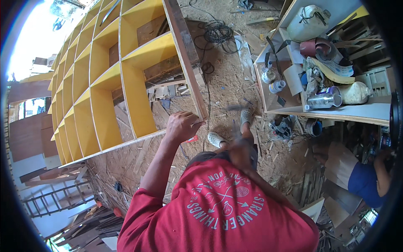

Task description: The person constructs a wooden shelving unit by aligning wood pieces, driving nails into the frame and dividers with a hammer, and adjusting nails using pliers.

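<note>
A: Under the head cam: left hand [181,126] sits on the lower right corner of the shelf unit [109,75], fingers curled over the edge of its frame [184,46]. Grip closed on that edge, nothing else seen in it.

B: Right hand?

A: Right hand [240,152] is a blur near the belly, with a blurred dark streak above it. Can't tell open or closed, or whether it holds anything.

B: Progress?

A: My read: the unit is mostly built. Yellow dividers are all in and the grid looks complete. The corner under the left hand looks like the spot in work. The unit lies tilted over the floor [226,84], which is covered in sawdust and offcuts. Can't judge what fixings are left.

B: Packages, labels?

A: All on the desk [361,112] at upper right:
- white jerrycan [308,22] at the far end
- silver tin [323,101] on its side, blue band, near the front edge
- small white pot [276,86] left of the tin
- pale sack-like lump [354,93] right of the tin
- sandpaper rolls [319,46] in between

Black cable [218,32] is coiled on the floor beyond the frame. Another person [365,178] crouches at lower right.
</note>
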A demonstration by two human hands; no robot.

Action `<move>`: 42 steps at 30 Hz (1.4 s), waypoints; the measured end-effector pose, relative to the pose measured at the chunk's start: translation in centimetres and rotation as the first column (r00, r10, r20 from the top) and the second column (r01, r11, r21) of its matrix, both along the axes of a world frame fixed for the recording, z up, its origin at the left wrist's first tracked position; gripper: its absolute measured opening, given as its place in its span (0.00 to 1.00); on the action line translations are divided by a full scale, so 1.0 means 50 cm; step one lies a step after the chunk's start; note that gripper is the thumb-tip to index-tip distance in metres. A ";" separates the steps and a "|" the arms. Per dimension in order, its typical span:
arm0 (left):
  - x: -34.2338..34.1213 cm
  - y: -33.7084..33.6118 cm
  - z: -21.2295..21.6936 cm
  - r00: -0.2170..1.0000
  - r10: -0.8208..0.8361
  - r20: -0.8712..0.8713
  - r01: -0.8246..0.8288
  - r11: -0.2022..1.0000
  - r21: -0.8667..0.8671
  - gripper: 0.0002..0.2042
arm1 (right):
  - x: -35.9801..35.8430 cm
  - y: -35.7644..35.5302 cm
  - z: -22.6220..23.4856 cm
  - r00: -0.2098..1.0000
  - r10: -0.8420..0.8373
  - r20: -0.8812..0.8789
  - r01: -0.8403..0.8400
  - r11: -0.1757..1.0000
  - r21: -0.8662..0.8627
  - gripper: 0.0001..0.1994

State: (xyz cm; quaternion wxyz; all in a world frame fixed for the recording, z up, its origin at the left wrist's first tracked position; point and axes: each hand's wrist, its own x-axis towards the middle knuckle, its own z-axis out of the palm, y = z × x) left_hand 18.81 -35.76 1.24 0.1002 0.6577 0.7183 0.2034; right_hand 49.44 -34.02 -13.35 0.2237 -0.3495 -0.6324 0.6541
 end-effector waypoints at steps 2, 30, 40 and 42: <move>-0.003 -0.015 -0.007 0.999 0.017 0.032 -0.018 0.999 0.044 0.14 | -0.028 0.007 0.121 0.989 0.135 0.067 -0.128 0.986 -0.103 0.24; -0.022 -0.019 -0.010 0.998 0.029 0.055 -0.025 0.997 -0.075 0.17 | -0.031 0.016 0.105 0.975 0.068 0.211 -0.087 0.993 0.080 0.30; 0.018 -0.006 0.034 0.970 0.223 0.100 -0.209 0.969 -0.134 0.24 | -0.050 0.062 0.171 0.986 0.120 0.114 -0.073 0.932 -0.354 0.25; 0.053 -0.001 0.015 0.944 0.329 -0.027 -0.330 0.941 -0.068 0.22 | -0.047 0.073 0.163 0.997 0.054 0.051 -0.021 0.862 -0.507 0.24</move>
